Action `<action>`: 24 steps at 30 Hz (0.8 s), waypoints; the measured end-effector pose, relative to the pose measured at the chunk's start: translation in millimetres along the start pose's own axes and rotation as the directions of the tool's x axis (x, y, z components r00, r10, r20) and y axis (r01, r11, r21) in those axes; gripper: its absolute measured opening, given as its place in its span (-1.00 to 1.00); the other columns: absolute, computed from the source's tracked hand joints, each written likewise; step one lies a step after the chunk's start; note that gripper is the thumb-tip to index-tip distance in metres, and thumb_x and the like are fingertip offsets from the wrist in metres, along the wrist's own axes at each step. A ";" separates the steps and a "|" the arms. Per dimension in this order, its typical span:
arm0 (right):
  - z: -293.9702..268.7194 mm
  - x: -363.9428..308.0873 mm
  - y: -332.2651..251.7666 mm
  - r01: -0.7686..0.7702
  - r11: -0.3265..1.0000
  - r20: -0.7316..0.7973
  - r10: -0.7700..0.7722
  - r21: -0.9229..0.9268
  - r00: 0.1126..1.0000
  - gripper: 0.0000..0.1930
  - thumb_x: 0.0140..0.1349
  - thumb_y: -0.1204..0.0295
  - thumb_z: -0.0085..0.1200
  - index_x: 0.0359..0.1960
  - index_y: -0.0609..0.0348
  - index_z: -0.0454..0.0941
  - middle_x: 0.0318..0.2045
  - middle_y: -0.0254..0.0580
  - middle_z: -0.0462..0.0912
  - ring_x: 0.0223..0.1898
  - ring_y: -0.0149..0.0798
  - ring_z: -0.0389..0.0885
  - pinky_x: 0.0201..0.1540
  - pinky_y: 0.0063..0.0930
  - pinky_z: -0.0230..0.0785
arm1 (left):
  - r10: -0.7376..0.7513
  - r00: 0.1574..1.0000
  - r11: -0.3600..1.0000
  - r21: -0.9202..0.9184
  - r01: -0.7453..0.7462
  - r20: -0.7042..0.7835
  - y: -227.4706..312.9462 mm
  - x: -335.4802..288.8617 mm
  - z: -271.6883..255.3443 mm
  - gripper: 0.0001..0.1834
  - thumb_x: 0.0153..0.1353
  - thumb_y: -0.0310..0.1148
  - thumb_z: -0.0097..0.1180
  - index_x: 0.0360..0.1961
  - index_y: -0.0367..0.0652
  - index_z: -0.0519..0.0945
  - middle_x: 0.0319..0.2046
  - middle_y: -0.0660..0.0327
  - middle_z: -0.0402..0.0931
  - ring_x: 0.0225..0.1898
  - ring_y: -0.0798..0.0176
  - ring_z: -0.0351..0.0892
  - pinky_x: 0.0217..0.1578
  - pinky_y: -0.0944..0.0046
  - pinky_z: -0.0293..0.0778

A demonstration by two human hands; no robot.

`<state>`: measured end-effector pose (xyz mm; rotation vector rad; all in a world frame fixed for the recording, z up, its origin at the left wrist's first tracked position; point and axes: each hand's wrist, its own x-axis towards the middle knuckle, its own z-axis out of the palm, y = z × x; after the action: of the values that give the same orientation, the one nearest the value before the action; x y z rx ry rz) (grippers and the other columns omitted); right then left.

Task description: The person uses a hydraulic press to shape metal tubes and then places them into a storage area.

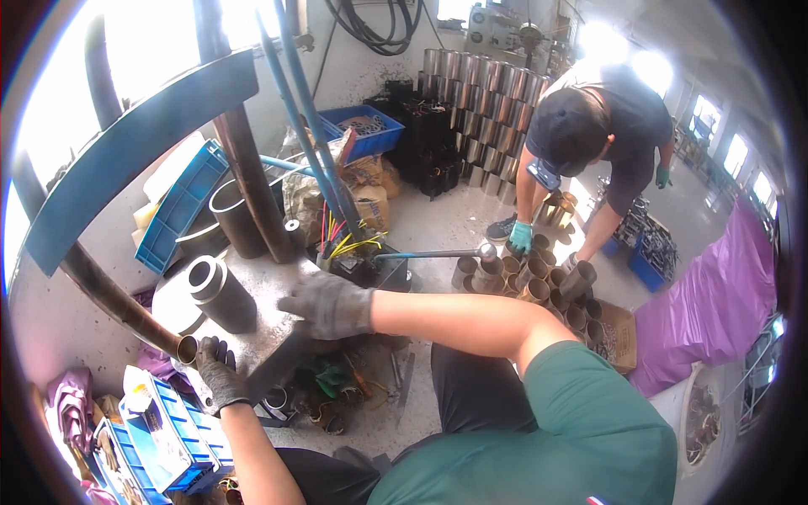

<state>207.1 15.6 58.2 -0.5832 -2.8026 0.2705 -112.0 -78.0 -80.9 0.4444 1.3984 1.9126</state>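
My left hand, in a dark work glove, grips the open end of a long rusty metal tube that slants up to the left. My right hand, also gloved, lies flat on the grey steel press table, fingers spread, holding nothing. A dark steel cylinder die stands on that table just left of my right hand. A lever with a ball knob sticks out to the right of the machine.
Another person in teal gloves bends over several short metal sleeves on the floor. Shiny tubes are stacked at the wall. Blue crates sit at lower left, a purple sack at right.
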 end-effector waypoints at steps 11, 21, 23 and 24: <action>13.5 194.5 -62.9 0.043 0.973 0.030 -0.037 -0.226 0.999 -0.29 0.34 0.17 0.07 0.49 0.14 0.22 0.05 0.09 0.67 0.14 0.00 0.61 0.32 -0.02 0.27 | 0.359 0.924 0.875 0.299 -0.382 0.130 -50.2 69.4 -4.7 -0.71 0.39 -0.24 0.14 0.08 0.03 0.50 -0.17 0.38 0.42 -0.17 0.44 0.43 -0.27 0.42 0.34; 38.3 171.0 -61.2 -0.004 0.998 -0.077 -0.002 -0.067 0.997 -0.28 0.24 0.21 0.14 0.42 0.22 0.29 -0.08 0.12 0.72 0.01 0.08 0.69 0.20 -0.08 0.38 | 0.478 0.801 0.199 0.845 -0.497 0.359 -40.3 94.6 18.8 -0.66 0.40 -0.49 0.00 0.17 -0.20 0.51 0.01 0.12 0.56 0.06 0.19 0.58 0.01 0.25 0.56; 49.0 149.8 -58.0 -0.002 1.000 -0.080 0.004 0.021 0.997 -0.33 0.17 0.22 0.25 0.30 0.20 0.37 -0.19 0.14 0.72 -0.09 0.17 0.71 0.12 -0.05 0.44 | 0.487 0.837 0.413 0.779 -0.472 0.248 -41.7 89.6 23.5 -0.65 0.52 -0.27 -0.06 0.18 -0.21 0.50 0.02 0.12 0.58 0.07 0.20 0.59 0.02 0.22 0.55; 53.7 134.6 -49.8 0.000 0.987 -0.171 0.028 0.163 0.985 -0.27 0.19 0.18 0.26 0.37 0.18 0.30 -0.20 0.19 0.71 -0.07 0.27 0.68 0.17 -0.03 0.41 | 0.361 0.919 0.786 0.478 -0.391 0.159 -44.1 83.8 26.5 -0.58 0.52 -0.17 -0.05 0.23 -0.23 0.46 0.07 0.09 0.56 0.08 0.16 0.58 0.06 0.17 0.55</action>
<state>54.3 19.4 48.4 -0.5596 -2.5808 0.4256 -137.2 7.0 -123.5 1.0994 1.8813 1.7854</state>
